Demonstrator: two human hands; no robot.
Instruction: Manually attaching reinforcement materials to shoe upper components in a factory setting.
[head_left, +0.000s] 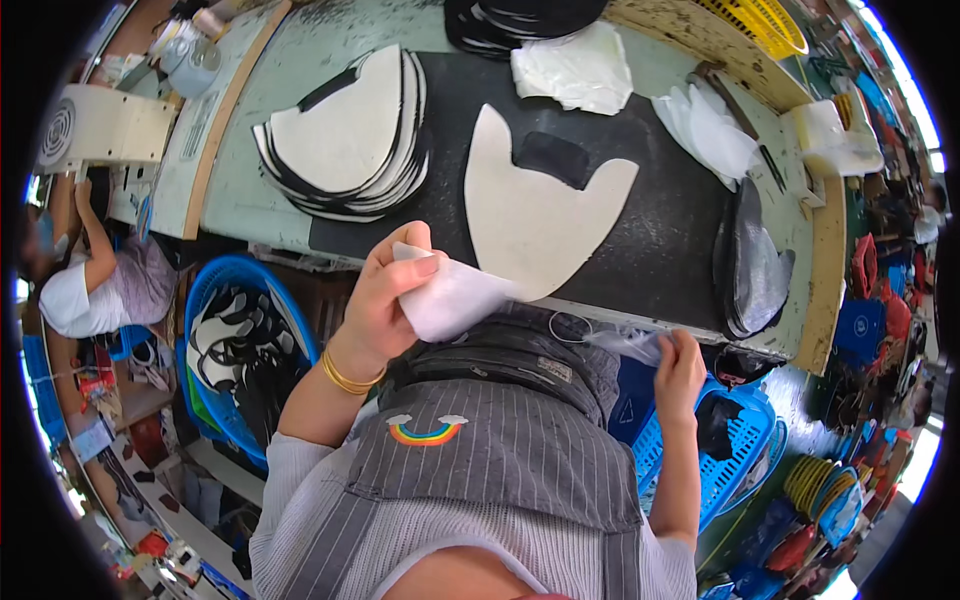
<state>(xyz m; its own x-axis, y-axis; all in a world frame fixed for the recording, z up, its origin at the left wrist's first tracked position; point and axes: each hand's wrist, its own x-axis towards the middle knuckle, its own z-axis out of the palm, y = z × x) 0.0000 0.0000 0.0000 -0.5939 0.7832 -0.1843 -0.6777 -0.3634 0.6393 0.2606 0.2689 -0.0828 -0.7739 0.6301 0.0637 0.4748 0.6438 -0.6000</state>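
Observation:
Between the thumb and fingers of my left hand (385, 290) is a thin white sheet (455, 302), raised just in front of the table edge. My right hand (680, 372) pinches a crumpled piece of clear plastic film (628, 343) by the near edge. A white U-shaped cut piece (545, 220) lies flat on the black mat (655, 245), with a small black patch (553, 158) at its notch. Left of it sits a stack of similar white pieces with black undersides (345, 135).
Translucent sheets (705, 130) and a folded white sheet (575, 68) lie at the back. Dark curved pieces (750, 265) stand at the right edge. Blue baskets flank me, the left one (187, 335) holding black-and-white scraps, the right one (722, 470) dark material. Another person (105, 285) sits far left.

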